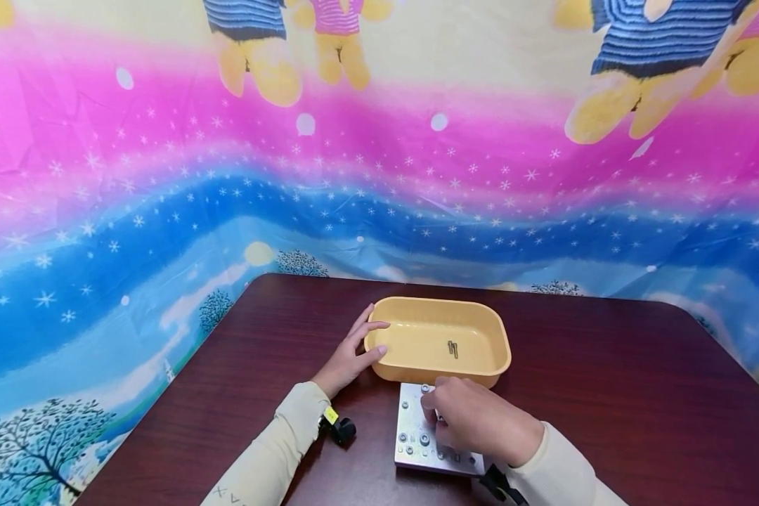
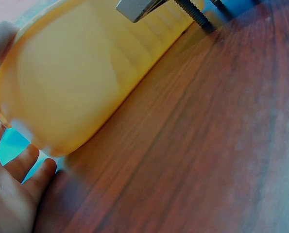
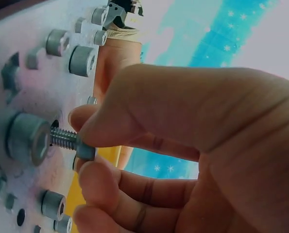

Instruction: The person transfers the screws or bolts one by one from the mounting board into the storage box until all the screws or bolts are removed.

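The tray (image 1: 417, 341) is plain yellow. The small bolts (image 1: 452, 349) inside it look dark; in front of it, the plate (image 1: 410, 422) and its screws (image 1: 424, 438) are silver-grey. Under the tray, the worktop (image 1: 607, 379) is dark red-brown with streaked grain; behind the tray, the cloth (image 1: 379, 176) mixes pink, blue and cream bands, white snowflakes (image 1: 45, 299) and blue-striped yellow figures (image 1: 645, 39).

On the dark red-brown counter (image 1: 607, 379), a yellow tray (image 1: 411, 369) stands near the middle of the far edge, two small metal pieces (image 1: 455, 351) lying inside; the left grip (image 1: 349, 360) holds its left rim. Just beside it, toward the near edge, the right grip (image 1: 477, 416) bends over a silver plate (image 1: 414, 422) set with bolts (image 1: 424, 439)
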The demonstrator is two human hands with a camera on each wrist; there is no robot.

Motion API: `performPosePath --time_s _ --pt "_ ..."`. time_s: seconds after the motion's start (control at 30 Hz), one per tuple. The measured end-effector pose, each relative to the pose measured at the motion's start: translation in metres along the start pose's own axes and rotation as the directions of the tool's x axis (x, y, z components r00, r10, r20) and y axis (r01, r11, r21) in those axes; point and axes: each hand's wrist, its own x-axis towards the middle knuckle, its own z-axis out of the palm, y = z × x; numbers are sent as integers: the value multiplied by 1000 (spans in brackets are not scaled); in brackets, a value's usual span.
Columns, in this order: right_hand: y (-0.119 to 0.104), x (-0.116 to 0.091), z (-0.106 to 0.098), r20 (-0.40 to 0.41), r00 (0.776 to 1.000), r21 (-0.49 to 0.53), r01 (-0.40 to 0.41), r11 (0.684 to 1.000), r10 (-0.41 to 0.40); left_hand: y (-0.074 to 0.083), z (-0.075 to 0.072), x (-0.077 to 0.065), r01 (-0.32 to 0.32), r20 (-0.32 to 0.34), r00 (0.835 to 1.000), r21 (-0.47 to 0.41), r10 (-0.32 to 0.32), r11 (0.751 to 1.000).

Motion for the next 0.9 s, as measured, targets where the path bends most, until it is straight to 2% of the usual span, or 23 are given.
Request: performPosePath --time_s 0.17,0.23,0.47,0.7,0.9 --pt "2 -1 0 -3 1000 9 -7 1000 7 20 -1 -5 -6 24 1000 11 6 1000" --pt "2 -1 0 -4 1000 4 -16 1000 16 23 0 -5 -8 23 1000 14 7 1000" --pt "4 1 0 -3 999 -14 -47 999 47 -6 0 1 -8 -11 1000 33 8 999" --pt "6 2 -2 -17 1000 -15 -21 1000 21 -10 0 1 -1 -14 1000 22 1 1000" --pt "8 1 -2 -28 999 -20 -16 1000 15 20 -1 -5 24 17 1000 17 -24 1000"
